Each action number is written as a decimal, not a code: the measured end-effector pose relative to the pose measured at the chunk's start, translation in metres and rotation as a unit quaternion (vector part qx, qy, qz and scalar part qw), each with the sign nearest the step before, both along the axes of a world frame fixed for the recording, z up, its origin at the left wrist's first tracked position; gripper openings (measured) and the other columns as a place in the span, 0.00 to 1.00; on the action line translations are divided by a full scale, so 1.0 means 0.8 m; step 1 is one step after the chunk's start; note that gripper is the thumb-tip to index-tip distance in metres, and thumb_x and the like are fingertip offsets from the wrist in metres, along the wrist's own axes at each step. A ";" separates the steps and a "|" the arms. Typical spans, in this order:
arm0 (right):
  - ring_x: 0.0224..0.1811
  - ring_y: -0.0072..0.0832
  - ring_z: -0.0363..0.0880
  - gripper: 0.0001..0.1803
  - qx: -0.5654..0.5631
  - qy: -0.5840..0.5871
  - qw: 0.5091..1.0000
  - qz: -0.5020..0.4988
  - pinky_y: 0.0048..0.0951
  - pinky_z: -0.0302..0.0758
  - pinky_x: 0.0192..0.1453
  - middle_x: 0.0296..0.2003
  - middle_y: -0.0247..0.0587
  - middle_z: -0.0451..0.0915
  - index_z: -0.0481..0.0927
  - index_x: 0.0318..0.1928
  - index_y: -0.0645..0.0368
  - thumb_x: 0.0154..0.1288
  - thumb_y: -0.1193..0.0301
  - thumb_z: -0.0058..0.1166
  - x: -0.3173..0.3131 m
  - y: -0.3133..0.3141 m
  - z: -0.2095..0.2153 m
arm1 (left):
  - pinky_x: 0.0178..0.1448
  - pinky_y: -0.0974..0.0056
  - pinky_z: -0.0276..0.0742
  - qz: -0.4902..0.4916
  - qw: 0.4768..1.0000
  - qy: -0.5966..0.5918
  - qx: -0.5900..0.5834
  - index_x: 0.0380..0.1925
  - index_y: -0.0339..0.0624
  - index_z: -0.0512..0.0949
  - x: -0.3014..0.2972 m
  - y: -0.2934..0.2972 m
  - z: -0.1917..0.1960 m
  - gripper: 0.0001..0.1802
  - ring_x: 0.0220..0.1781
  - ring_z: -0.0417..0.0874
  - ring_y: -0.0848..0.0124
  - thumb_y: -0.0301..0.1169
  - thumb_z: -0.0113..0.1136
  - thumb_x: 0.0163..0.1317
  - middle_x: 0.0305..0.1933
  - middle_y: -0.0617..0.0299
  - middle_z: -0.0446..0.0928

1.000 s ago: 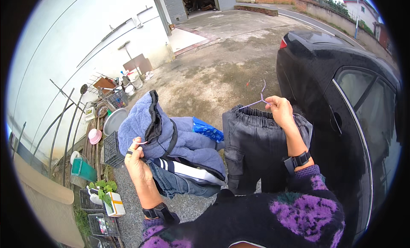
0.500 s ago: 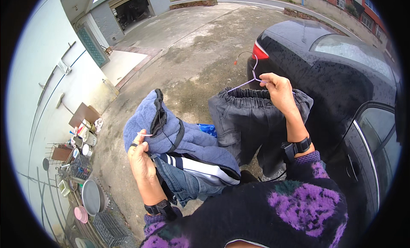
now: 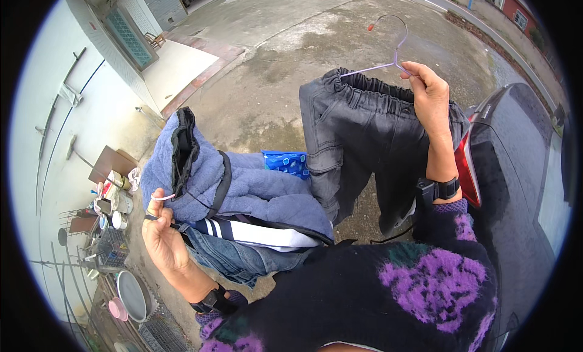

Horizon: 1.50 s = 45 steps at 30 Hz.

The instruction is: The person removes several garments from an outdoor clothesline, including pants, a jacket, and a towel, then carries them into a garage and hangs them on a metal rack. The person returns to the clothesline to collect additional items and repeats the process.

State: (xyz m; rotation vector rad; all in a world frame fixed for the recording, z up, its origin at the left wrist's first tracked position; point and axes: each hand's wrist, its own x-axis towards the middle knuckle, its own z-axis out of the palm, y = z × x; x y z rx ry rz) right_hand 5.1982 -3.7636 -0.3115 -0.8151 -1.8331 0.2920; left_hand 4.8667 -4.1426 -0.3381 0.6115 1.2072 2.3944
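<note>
My right hand (image 3: 432, 97) pinches a thin purple wire clothes hanger (image 3: 395, 64) near its neck. From the hanger hang dark grey trousers (image 3: 358, 133) with a gathered elastic waist, and its hook with a red tip points up. My left hand (image 3: 167, 243) is closed around the pale hook of another hanger, whose body is hidden. Below and beside that hand hang a blue fleece garment (image 3: 255, 182) with black edging, a white and navy striped garment (image 3: 267, 235) and blue jeans (image 3: 231, 258). A bright blue patterned item (image 3: 284, 164) shows between the fleece and the trousers.
A dark car (image 3: 516, 170) with a red tail light stands close on the right. Along the white wall (image 3: 54, 133) on the left are basins, a black crate (image 3: 159, 334), buckets and boards. Concrete ground (image 3: 285, 54) stretches ahead to a road.
My right hand has moved up and to the right with the trousers on their hanger. My left hand has moved left and slightly down with its clothes. The view has turned, shifting the car rightward.
</note>
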 end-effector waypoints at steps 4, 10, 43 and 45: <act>0.37 0.24 0.82 0.13 -0.015 0.030 0.999 -0.004 0.23 0.74 0.44 0.32 0.42 0.84 0.80 0.43 0.64 0.59 0.83 0.46 -0.006 0.045 -0.053 | 0.42 0.75 0.62 -0.018 0.999 0.033 -0.007 0.44 0.19 0.74 -0.044 0.078 -0.023 0.23 0.30 0.63 0.76 0.18 0.48 0.43 0.53 0.47 0.74; 0.36 0.21 0.79 0.12 -0.130 0.098 0.984 -0.071 0.22 0.73 0.44 0.31 0.39 0.82 0.79 0.42 0.67 0.60 0.84 0.47 -0.032 0.149 -0.148 | 0.44 0.77 0.63 -0.027 0.984 0.007 -0.174 0.47 0.23 0.74 -0.105 0.284 -0.072 0.26 0.28 0.67 0.80 0.17 0.48 0.42 0.34 0.62 0.75; 0.34 0.24 0.82 0.11 -0.182 0.077 0.978 0.063 0.23 0.74 0.40 0.30 0.43 0.83 0.80 0.38 0.68 0.55 0.85 0.46 -0.657 0.914 -0.268 | 0.34 0.75 0.63 0.054 0.994 0.024 -0.092 0.42 0.18 0.75 -0.657 0.966 -0.180 0.25 0.25 0.65 0.77 0.21 0.48 0.40 0.44 0.52 0.77; 0.34 0.24 0.82 0.11 -0.188 0.049 0.976 0.099 0.23 0.74 0.39 0.29 0.42 0.83 0.80 0.38 0.68 0.55 0.85 0.46 -0.725 0.959 -0.268 | 0.35 0.73 0.65 0.076 0.994 0.003 -0.081 0.39 0.19 0.76 -0.703 1.006 -0.188 0.23 0.25 0.67 0.77 0.21 0.48 0.40 0.46 0.49 0.77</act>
